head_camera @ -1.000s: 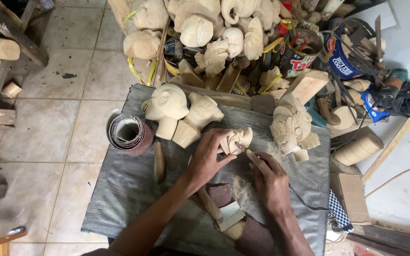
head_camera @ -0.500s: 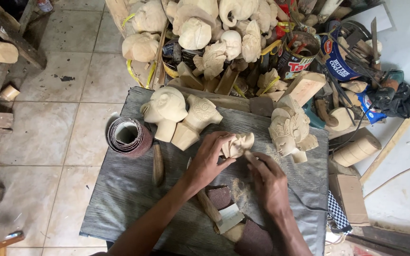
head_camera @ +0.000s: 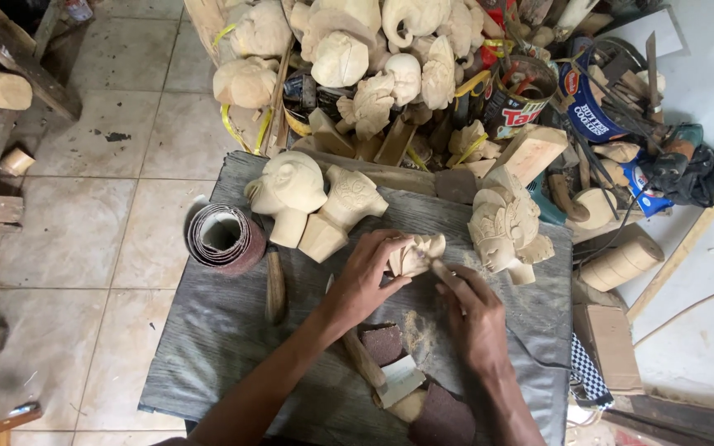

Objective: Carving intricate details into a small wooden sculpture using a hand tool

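Note:
My left hand grips a small pale wooden carving over a grey work board. My right hand is closed just to the right of it, pressing a small piece of sandpaper or a tool against the carving's lower right edge; the fingers hide what it is. Fine sawdust lies on the board under the hands. Pieces of brown sandpaper and a wooden-handled tool lie just below my wrists.
Two carved wooden heads stand at the board's back, a detailed carved head at right. A sandpaper roll and a wooden handle lie left. Several unfinished carvings, cans and tools crowd the floor behind.
My hands have stayed on the small carving, and my right hand has shifted slightly along its edge. The view has drifted a little.

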